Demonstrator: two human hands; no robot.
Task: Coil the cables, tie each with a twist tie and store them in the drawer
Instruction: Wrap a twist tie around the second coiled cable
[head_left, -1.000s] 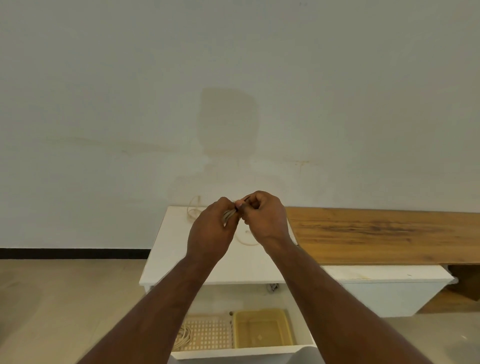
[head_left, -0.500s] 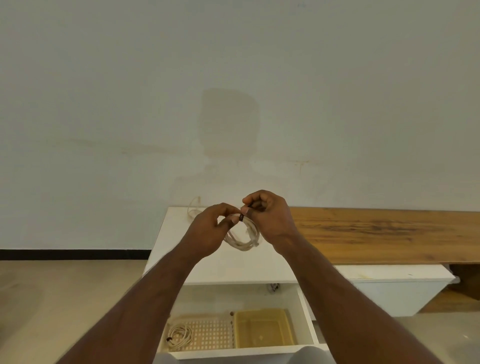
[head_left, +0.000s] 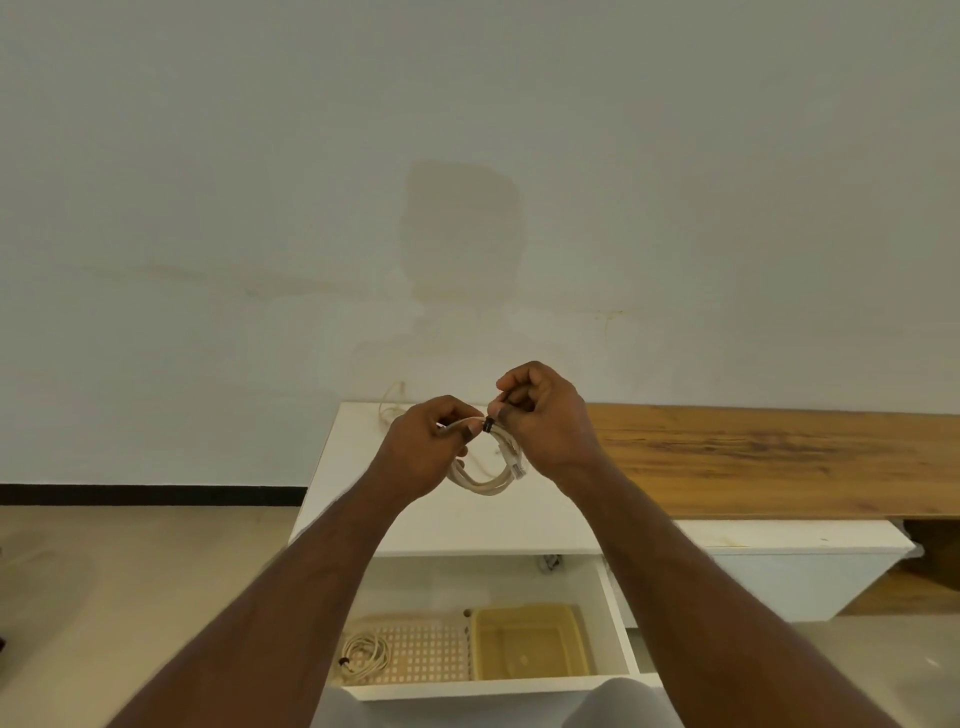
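Hanging in a loop below both hands, the cable coil (head_left: 485, 480) is held above the cabinet (head_left: 363, 519). Left hand (head_left: 423, 447) pinches its top; right hand (head_left: 545, 418) grips the tie (head_left: 488, 425). The drawer (head_left: 615, 618) lies open directly below.

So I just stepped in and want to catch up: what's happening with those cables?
A person holds a coiled white cable above the white cabinet top. The left hand grips the coil, while the right hand pinches a dark twist tie wrapped round it. Below, the open drawer already has one tied coil in a perforated tray, beside a yellow bin. Another loose cable lies at the cabinet's back.
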